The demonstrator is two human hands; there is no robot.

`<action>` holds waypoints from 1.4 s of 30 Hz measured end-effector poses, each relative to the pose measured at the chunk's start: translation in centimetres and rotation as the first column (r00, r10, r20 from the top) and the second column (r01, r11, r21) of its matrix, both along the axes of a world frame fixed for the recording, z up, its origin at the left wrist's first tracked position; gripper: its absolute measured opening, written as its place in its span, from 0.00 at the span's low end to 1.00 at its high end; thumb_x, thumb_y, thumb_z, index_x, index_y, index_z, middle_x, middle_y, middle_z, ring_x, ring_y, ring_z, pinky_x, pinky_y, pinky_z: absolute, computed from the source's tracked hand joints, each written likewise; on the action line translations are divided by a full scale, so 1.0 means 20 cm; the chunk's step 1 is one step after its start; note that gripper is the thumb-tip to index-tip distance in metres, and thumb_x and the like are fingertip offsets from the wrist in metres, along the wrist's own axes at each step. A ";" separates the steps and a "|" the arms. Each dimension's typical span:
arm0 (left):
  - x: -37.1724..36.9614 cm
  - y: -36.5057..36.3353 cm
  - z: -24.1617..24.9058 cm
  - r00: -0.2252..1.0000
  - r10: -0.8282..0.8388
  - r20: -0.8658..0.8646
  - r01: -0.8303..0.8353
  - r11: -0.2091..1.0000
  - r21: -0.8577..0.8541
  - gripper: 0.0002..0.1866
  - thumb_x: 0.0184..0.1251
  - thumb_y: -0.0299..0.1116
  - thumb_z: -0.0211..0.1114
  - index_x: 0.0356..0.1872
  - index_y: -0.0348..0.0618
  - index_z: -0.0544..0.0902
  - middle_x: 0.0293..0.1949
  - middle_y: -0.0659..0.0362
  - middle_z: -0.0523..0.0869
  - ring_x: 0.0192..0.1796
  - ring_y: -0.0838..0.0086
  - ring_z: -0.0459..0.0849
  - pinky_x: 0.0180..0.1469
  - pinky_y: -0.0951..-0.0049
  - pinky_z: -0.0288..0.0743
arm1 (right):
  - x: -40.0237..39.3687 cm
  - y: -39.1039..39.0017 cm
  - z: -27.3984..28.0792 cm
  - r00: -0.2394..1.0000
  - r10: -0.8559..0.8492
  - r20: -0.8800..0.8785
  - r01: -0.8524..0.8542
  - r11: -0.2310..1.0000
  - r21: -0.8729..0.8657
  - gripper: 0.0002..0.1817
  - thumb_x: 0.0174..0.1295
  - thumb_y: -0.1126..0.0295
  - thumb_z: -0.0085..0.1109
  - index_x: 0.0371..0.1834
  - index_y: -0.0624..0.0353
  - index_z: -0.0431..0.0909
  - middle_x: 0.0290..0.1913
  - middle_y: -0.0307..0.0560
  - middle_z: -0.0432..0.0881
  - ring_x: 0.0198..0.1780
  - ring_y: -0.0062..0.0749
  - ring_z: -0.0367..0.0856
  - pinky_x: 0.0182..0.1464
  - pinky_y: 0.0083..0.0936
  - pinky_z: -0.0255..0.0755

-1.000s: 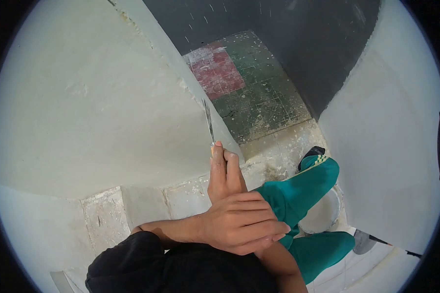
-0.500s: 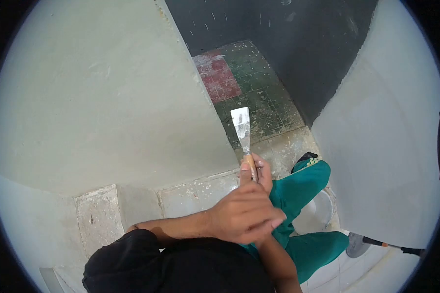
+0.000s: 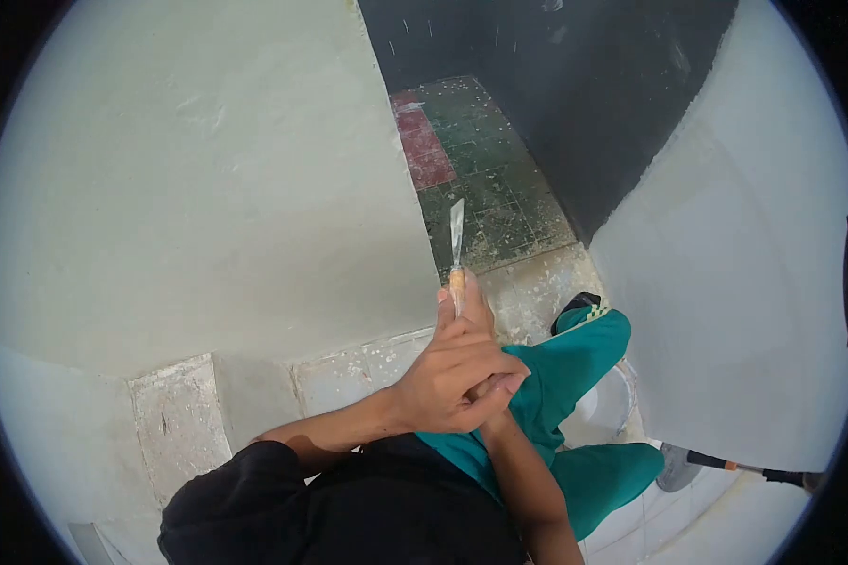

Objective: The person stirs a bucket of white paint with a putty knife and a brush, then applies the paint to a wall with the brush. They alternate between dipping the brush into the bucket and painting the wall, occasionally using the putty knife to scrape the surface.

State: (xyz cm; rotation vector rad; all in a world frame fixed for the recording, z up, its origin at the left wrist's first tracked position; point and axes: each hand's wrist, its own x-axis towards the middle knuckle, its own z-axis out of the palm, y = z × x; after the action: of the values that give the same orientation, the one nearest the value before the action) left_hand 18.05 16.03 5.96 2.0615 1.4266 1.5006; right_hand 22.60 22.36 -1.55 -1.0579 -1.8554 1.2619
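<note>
A putty knife (image 3: 457, 231) with a wooden handle and a whitish-smeared metal blade points up, away from my body. Its blade is turned nearly edge-on to me. My right hand (image 3: 468, 306) is closed around the handle, thumb along its left side. My left hand (image 3: 452, 381) lies across the right hand, its fingers curled and closed. It covers the lower end of the handle and part of my right hand; what is inside its fingers, if anything, is hidden.
A pale wall (image 3: 254, 207) stands at left, and a curved white wall (image 3: 725, 245) at right. Beyond lies a green and red tiled floor (image 3: 485, 141) by a dark wall (image 3: 546, 75). My green-trousered legs (image 3: 575, 367) are bent. A long-handled tool (image 3: 716, 463) lies at lower right.
The putty knife has turned from showing its broad face to nearly edge-on and shifted slightly left. Both hands moved left a little with it, and my left fingers have shifted.
</note>
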 end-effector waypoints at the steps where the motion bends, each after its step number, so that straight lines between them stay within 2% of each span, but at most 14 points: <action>1: 0.00 0.00 -0.01 1.000 -0.006 -0.014 0.006 1.000 -0.013 0.04 0.59 0.24 0.68 0.35 0.40 0.84 0.28 0.59 0.83 0.32 0.69 0.80 0.47 0.69 0.69 | -0.02 -0.02 -0.04 1.000 -0.014 0.027 0.013 0.999 0.049 0.23 0.74 0.60 0.51 0.68 0.57 0.66 0.59 0.60 0.76 0.60 0.59 0.74 0.59 0.44 0.70; 2: -0.01 0.01 -0.02 1.000 -0.013 -0.028 0.012 1.000 -0.028 0.04 0.59 0.24 0.68 0.35 0.40 0.84 0.28 0.59 0.83 0.32 0.69 0.80 0.48 0.69 0.69 | -0.03 -0.03 -0.08 0.998 -0.030 0.054 0.024 0.995 0.097 0.24 0.75 0.60 0.50 0.70 0.56 0.65 0.59 0.61 0.76 0.60 0.61 0.74 0.60 0.45 0.70; 5: -0.03 0.02 -0.06 0.999 -0.037 -0.024 0.036 0.998 -0.058 0.05 0.60 0.25 0.67 0.37 0.38 0.86 0.28 0.56 0.83 0.33 0.67 0.80 0.46 0.67 0.70 | -0.08 -0.03 -0.19 0.997 -0.042 0.057 0.026 0.963 0.268 0.24 0.76 0.64 0.44 0.70 0.65 0.62 0.48 0.60 0.70 0.49 0.55 0.72 0.51 0.44 0.67; 11: -0.04 0.02 -0.11 0.997 -0.038 -0.060 0.029 0.990 -0.139 0.06 0.63 0.28 0.67 0.38 0.38 0.86 0.28 0.56 0.82 0.33 0.66 0.81 0.48 0.67 0.71 | -0.10 -0.07 -0.05 0.994 0.101 0.047 -0.101 0.995 0.003 0.25 0.75 0.66 0.46 0.72 0.64 0.62 0.43 0.57 0.71 0.45 0.48 0.73 0.48 0.37 0.69; 14: -0.03 0.02 -0.11 0.998 -0.041 -0.056 0.033 0.988 -0.150 0.06 0.62 0.30 0.66 0.37 0.41 0.85 0.30 0.59 0.84 0.35 0.67 0.80 0.49 0.66 0.69 | -0.09 -0.07 -0.06 0.994 0.113 -0.011 -0.113 0.994 0.015 0.26 0.74 0.66 0.48 0.73 0.64 0.62 0.41 0.56 0.71 0.44 0.47 0.73 0.47 0.36 0.70; 20: 0.02 0.04 -0.10 0.993 -0.100 -0.062 0.089 0.984 -0.156 0.06 0.62 0.28 0.67 0.39 0.39 0.86 0.30 0.56 0.84 0.34 0.66 0.82 0.49 0.67 0.70 | 0.04 -0.07 -0.03 0.982 0.175 0.069 -0.182 0.977 0.115 0.26 0.75 0.66 0.48 0.72 0.67 0.62 0.40 0.56 0.72 0.41 0.45 0.74 0.45 0.37 0.71; 23: 0.04 0.05 -0.12 0.991 -0.119 -0.067 0.109 0.984 -0.143 0.07 0.61 0.27 0.67 0.39 0.39 0.85 0.30 0.57 0.84 0.34 0.66 0.82 0.48 0.67 0.70 | 0.11 -0.10 -0.10 0.995 0.099 0.007 -0.099 0.986 0.136 0.26 0.75 0.66 0.48 0.71 0.69 0.62 0.41 0.57 0.73 0.41 0.46 0.74 0.45 0.38 0.71; 26: 0.06 0.05 -0.11 0.992 -0.113 -0.060 0.106 0.987 -0.121 0.07 0.60 0.26 0.68 0.40 0.39 0.85 0.30 0.57 0.84 0.33 0.67 0.81 0.47 0.67 0.70 | 0.12 -0.06 -0.12 0.997 0.072 0.027 -0.072 0.997 -0.013 0.25 0.74 0.67 0.49 0.70 0.68 0.64 0.42 0.57 0.74 0.41 0.48 0.74 0.45 0.38 0.71; 29: 0.07 0.05 -0.12 0.992 -0.118 -0.053 0.108 0.981 -0.159 0.07 0.60 0.27 0.68 0.39 0.40 0.86 0.30 0.57 0.84 0.33 0.67 0.81 0.47 0.68 0.70 | -0.01 -0.03 -0.21 0.991 -0.006 -0.132 0.021 0.993 0.116 0.25 0.73 0.68 0.51 0.70 0.66 0.65 0.41 0.57 0.74 0.41 0.48 0.75 0.43 0.39 0.71; 32: 0.09 0.06 -0.12 0.987 -0.152 -0.060 0.141 0.977 -0.158 0.07 0.60 0.27 0.68 0.39 0.39 0.86 0.30 0.57 0.84 0.33 0.67 0.81 0.46 0.67 0.70 | -0.07 -0.05 -0.24 0.993 0.068 -0.097 -0.072 0.997 -0.037 0.23 0.74 0.66 0.50 0.69 0.63 0.67 0.46 0.60 0.78 0.43 0.53 0.77 0.48 0.39 0.72; 35: 0.11 0.09 -0.15 0.985 -0.159 -0.068 0.147 0.977 -0.155 0.06 0.59 0.28 0.67 0.38 0.40 0.84 0.31 0.58 0.84 0.35 0.68 0.81 0.46 0.67 0.69 | 0.03 -0.06 -0.15 0.990 0.139 0.006 -0.137 0.978 -0.158 0.24 0.72 0.69 0.51 0.70 0.61 0.66 0.40 0.58 0.75 0.43 0.52 0.76 0.45 0.41 0.70; 38: 0.11 0.11 -0.15 0.983 -0.166 -0.077 0.151 0.973 -0.176 0.07 0.58 0.27 0.67 0.38 0.41 0.84 0.31 0.59 0.84 0.35 0.68 0.81 0.45 0.67 0.69 | 0.09 -0.01 -0.24 0.992 0.104 -0.070 -0.111 0.989 -0.099 0.24 0.72 0.68 0.52 0.70 0.59 0.67 0.40 0.57 0.76 0.43 0.54 0.76 0.46 0.42 0.71; 41: 0.10 0.13 -0.15 0.985 -0.166 -0.038 0.155 0.969 -0.194 0.09 0.56 0.24 0.69 0.39 0.38 0.86 0.31 0.58 0.85 0.33 0.68 0.82 0.47 0.68 0.71 | 0.02 -0.02 -0.35 0.987 -0.154 -0.038 0.158 0.972 0.176 0.23 0.72 0.67 0.52 0.69 0.58 0.69 0.40 0.55 0.77 0.43 0.55 0.77 0.45 0.43 0.72; 42: 0.10 0.13 -0.15 0.985 -0.167 -0.035 0.158 0.968 -0.194 0.09 0.56 0.24 0.70 0.39 0.38 0.86 0.31 0.58 0.85 0.34 0.68 0.82 0.47 0.68 0.71 | 0.00 -0.01 -0.35 0.996 -0.085 -0.025 0.087 0.993 0.083 0.22 0.72 0.66 0.54 0.68 0.58 0.70 0.40 0.54 0.78 0.41 0.51 0.77 0.45 0.39 0.72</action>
State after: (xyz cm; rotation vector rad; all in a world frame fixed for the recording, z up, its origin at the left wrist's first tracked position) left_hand 20.08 18.65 2.86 2.0563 1.3254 1.2068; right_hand 22.55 22.12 -8.48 -1.0634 -1.8110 1.1321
